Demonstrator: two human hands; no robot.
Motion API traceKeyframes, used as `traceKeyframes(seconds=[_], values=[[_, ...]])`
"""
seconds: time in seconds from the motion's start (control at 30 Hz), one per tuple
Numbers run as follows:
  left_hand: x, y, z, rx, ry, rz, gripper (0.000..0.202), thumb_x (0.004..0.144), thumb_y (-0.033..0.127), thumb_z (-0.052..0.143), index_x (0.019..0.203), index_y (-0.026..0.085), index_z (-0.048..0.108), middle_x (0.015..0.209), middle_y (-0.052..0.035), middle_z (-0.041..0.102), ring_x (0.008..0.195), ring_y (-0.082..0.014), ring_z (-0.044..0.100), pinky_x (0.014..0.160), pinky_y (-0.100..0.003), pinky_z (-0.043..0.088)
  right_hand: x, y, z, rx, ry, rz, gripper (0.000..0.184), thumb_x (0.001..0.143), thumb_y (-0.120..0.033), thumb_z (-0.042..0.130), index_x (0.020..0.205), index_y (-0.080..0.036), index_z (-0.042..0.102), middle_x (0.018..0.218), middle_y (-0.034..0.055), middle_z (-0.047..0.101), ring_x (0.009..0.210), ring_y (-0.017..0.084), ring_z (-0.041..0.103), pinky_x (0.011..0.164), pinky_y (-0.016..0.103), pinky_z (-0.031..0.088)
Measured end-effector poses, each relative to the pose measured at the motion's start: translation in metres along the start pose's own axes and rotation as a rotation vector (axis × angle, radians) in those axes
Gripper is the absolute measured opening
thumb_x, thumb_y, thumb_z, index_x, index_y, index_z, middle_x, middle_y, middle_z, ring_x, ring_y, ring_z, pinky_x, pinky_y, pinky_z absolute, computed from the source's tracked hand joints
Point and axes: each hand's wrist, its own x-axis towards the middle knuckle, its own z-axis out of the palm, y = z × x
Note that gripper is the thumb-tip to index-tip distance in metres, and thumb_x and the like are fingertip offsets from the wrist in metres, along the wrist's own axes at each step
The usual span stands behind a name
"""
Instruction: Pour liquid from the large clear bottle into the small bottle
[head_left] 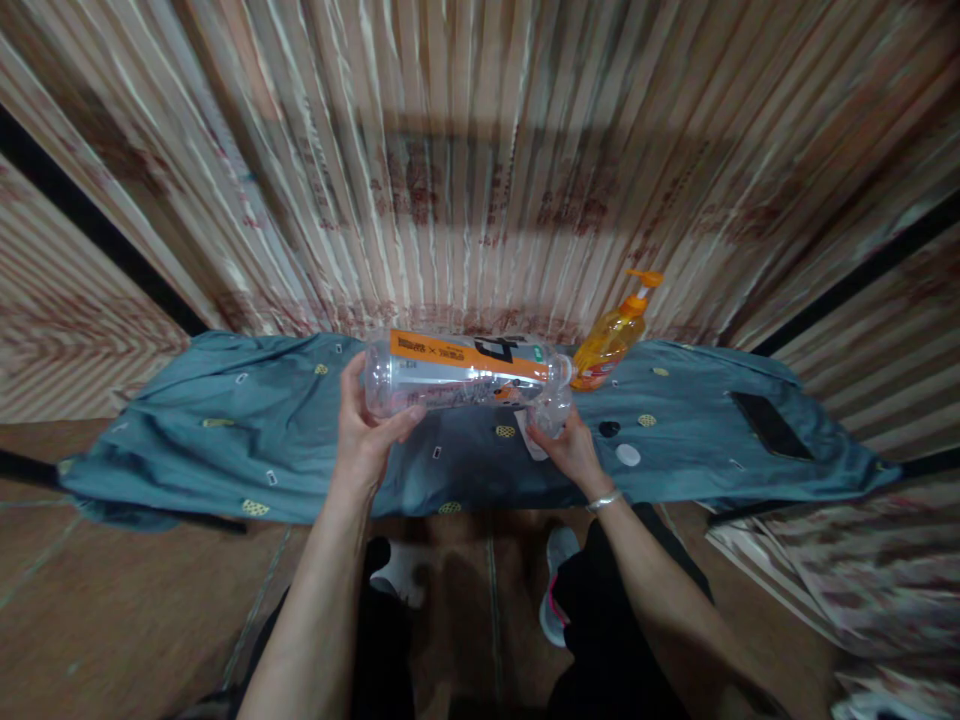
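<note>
My left hand grips the base end of a large clear plastic bottle with an orange and silver label. The bottle lies sideways above the cloth, its neck pointing right. My right hand closes around a small clear plastic container just below the bottle's neck. Whether the two touch, and whether any liquid is in them, I cannot tell. A pump bottle of yellow-orange liquid stands just beyond my right hand. A whitish flat piece shows beside my right fingers, partly hidden.
A blue-green patterned cloth covers the narrow table. To the right lie a black cap-like piece, a white disc and a dark phone. Pleated curtains hang behind, with black poles at the sides.
</note>
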Motion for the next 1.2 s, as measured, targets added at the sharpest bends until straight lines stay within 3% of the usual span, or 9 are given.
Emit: traceKeyframes(seconds=[0.17,0.37,0.67,0.83,1.0,1.2], values=[[-0.0001,0.0004,0.0004,-0.006,-0.002,-0.008,0.086,0.058,0.026,0.110,0.132,0.033,0.067,0.099,0.0021,0.071,0.056,-0.0089,0.054,0.044,-0.020,0.034,0.0003,-0.0023,-0.0015,-0.005,-0.013,0.029,0.079,0.078,-0.057,0.090,0.142,-0.016,0.070,0.117,0.0199,0.092,0.107,0.045,0.091,0.091,0.055,0.074],[-0.0003,0.0008,0.0012,-0.015,0.021,-0.029,0.089,0.053,0.025,0.110,0.131,0.032,0.067,0.100,0.0012,0.074,0.055,-0.0088,0.054,0.043,-0.020,0.031,0.0000,-0.0010,-0.0003,0.019,-0.008,0.035,0.081,0.078,-0.062,0.088,0.144,-0.019,0.069,0.118,0.0180,0.093,0.107,0.044,0.090,0.092,0.054,0.074],[-0.0003,0.0020,0.0003,-0.010,0.023,-0.021,0.090,0.053,0.025,0.111,0.131,0.032,0.068,0.096,0.0032,0.073,0.056,-0.0086,0.055,0.043,-0.019,0.033,0.0000,0.0008,-0.0003,-0.012,-0.011,0.033,0.076,0.079,-0.053,0.090,0.145,-0.020,0.070,0.117,0.0154,0.093,0.105,0.042,0.091,0.090,0.051,0.074],[0.0010,0.0004,0.0003,-0.018,0.039,-0.030,0.093,0.049,0.026,0.114,0.128,0.032,0.067,0.092,0.0063,0.071,0.053,-0.0074,0.055,0.043,-0.017,0.034,-0.0001,0.0006,0.0006,0.026,-0.002,0.015,0.080,0.079,-0.055,0.089,0.146,-0.017,0.069,0.120,0.0182,0.092,0.107,0.043,0.091,0.093,0.054,0.074],[0.0015,-0.0016,-0.0027,-0.005,0.016,-0.017,0.090,0.054,0.026,0.112,0.131,0.031,0.067,0.096,0.0036,0.074,0.056,-0.0090,0.058,0.043,-0.018,0.034,0.0001,0.0012,-0.0004,0.020,-0.017,0.019,0.079,0.080,-0.057,0.090,0.146,-0.017,0.069,0.116,0.0167,0.092,0.105,0.042,0.090,0.089,0.052,0.074],[0.0018,-0.0027,-0.0003,-0.035,0.032,-0.008,0.091,0.051,0.024,0.112,0.129,0.031,0.066,0.091,0.0056,0.071,0.052,-0.0085,0.055,0.042,-0.017,0.033,0.0005,0.0022,-0.0024,0.022,-0.043,0.026,0.079,0.081,-0.049,0.090,0.150,-0.019,0.067,0.116,0.0157,0.091,0.105,0.043,0.090,0.091,0.056,0.076]])
